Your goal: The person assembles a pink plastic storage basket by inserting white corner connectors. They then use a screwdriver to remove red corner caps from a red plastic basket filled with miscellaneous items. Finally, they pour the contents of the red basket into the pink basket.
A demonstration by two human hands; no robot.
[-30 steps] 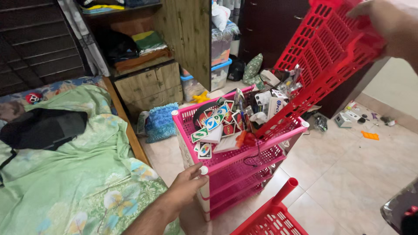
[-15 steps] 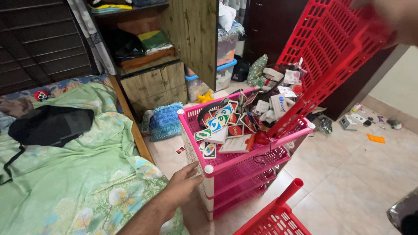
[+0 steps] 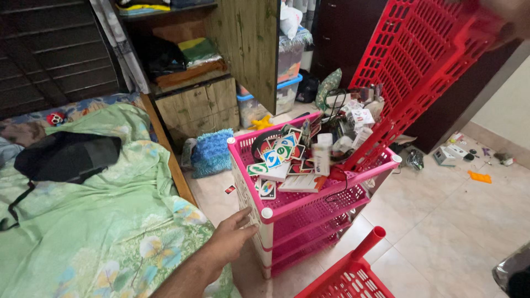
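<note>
A big red basket tray [image 3: 425,66] is tipped up high at the top right, and its low edge rests on the top shelf of a pink rack [image 3: 309,204]. The right hand [image 3: 510,16] is up at the tray's top corner, but it is cut off and blurry, so I cannot tell how it grips. The left hand [image 3: 229,240] is open with fingers spread, just beside the rack's near white corner post. Colourful cards [image 3: 276,157] and small boxes lie in a pile on the top shelf. The rack stands on a pale tile floor [image 3: 452,221], next to a bed with a green sheet [image 3: 94,221]. Another red tray [image 3: 348,276] pokes in at the bottom, partly cut off.
</note>
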